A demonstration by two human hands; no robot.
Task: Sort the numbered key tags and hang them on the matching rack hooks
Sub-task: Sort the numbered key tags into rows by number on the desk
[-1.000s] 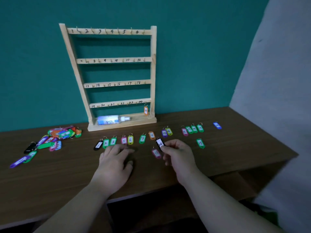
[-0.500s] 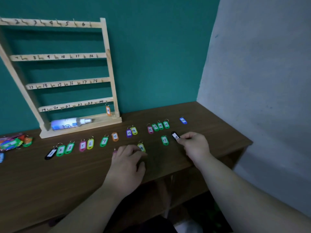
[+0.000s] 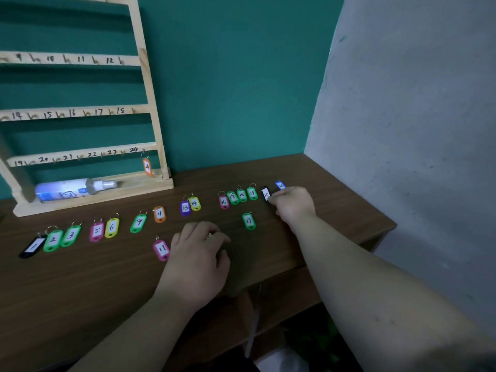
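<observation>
Our right hand (image 3: pixel 292 208) reaches to the far right end of the row on the table (image 3: pixel 343 210). Its thumb and forefinger are closed together on the lower end of the black tag 20 (image 3: pixel 265 193). That tag lies on the wood just right of the green tag 19 (image 3: pixel 252 193), with the blue tag (image 3: pixel 280 185) just behind our knuckles.

Our left hand (image 3: pixel 198 253) rests on the table nearer to us, fingers loosely bent, tips on the wood, gripping nothing that we can see. The pink tag 11 (image 3: pixel 161 249) lies just beside its little-finger side.

The sorted row runs from the black tag 1 (image 3: pixel 33 247) at the left to 19. A second green tag 17 (image 3: pixel 248 221) lies apart, in front of the row.

On the wooden rack (image 3: pixel 150 108) against the teal wall, the orange tag 24 (image 3: pixel 146 166) hangs from the hook marked 24. A plastic bottle (image 3: pixel 72 189) lies on the rack's base.
</observation>
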